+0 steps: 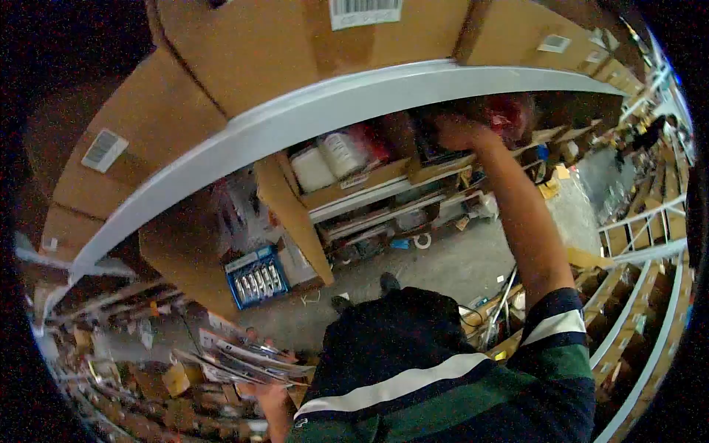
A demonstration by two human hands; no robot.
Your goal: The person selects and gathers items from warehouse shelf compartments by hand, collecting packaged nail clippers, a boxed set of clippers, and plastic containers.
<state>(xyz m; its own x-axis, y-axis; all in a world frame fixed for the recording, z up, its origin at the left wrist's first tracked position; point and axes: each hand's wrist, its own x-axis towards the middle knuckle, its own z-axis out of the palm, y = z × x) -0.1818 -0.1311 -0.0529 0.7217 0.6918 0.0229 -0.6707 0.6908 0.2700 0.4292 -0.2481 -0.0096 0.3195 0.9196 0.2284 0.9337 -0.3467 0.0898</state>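
My right hand [464, 134] reaches into a shadowed open cardboard box on the shelf, under the pale shelf beam [295, 114]. Its fingers are lost in the dark, so what they touch cannot be made out. Beside it on the right lies a red plastic-wrapped item [508, 117]. White packages [341, 153] sit in the box to its left. Low on the left, my left hand [272, 399] is closed around a stack of flat packets [247, 359], which fan out above the palm.
Large labelled cartons [273, 52] line the shelf above the beam. A blue tray of silvery items [256, 278] sits at the lower left of the shelf. Grey floor [436, 269] shows below, with a white ring [422, 241]. Racks of boxes [635, 317] stand on the right.
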